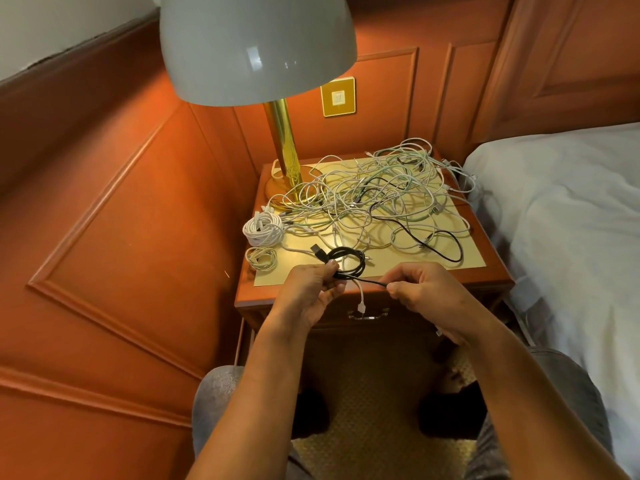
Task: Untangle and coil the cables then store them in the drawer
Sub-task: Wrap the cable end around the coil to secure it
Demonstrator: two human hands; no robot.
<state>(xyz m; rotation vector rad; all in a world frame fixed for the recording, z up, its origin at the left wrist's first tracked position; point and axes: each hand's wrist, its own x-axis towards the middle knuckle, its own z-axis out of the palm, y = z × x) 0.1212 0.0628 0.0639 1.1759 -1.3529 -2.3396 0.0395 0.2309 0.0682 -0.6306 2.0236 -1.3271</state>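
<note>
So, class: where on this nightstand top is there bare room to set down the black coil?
Bare patch: the front strip of the nightstand, between the small white coils at left and the black loop at right. Another gap sits right of the lamp base. The middle and back are crowded with tangled cables.

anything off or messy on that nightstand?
Yes. A tangled heap of white, pale green and black cables sprawls over the wooden nightstand, some overhanging its right edge toward the bed. One white cable end dangles over the closed drawer's metal handle. No visible damage.
</note>
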